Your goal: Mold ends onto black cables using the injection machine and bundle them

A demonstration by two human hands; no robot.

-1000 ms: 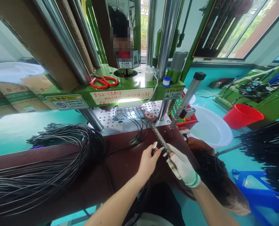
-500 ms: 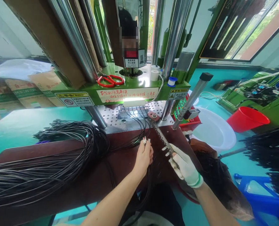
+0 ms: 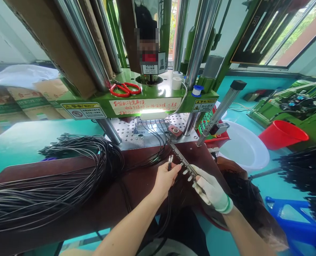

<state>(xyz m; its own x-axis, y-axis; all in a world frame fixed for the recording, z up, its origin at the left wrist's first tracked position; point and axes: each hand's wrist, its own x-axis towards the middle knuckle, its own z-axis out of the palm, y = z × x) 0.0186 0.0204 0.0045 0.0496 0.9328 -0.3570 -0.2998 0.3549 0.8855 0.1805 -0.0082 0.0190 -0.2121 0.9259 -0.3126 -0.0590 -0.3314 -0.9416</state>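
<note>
My bare left hand (image 3: 165, 179) pinches black cables with metal connector ends (image 3: 170, 162) pointing up. One fingertip reaches right, close to or touching a long metal bar (image 3: 184, 159); I cannot tell which. My right hand (image 3: 212, 190), in a white glove, is closed around the near end of this bar. Several small pale connectors (image 3: 188, 175) stick out along the bar's left side. Its far end lies by a reddish block (image 3: 175, 131) at the press bed. Behind my left hand, black cables (image 3: 158, 140) run into a metal mold (image 3: 151, 127) under the lit lamp.
A large bundle of black cables (image 3: 94, 170) lies on the brown table (image 3: 136, 199) to the left. Red-handled scissors (image 3: 124, 89) and a blue spool (image 3: 197, 91) rest on the green press (image 3: 94, 97). At the right are a white basin (image 3: 254, 149), a red bucket (image 3: 283, 135) and a blue stool (image 3: 293, 220).
My left hand has shifted slightly right toward the bar, one finger now extended, with the connector ends showing more upright. My right hand still grips the bar; the view has moved a little.
</note>
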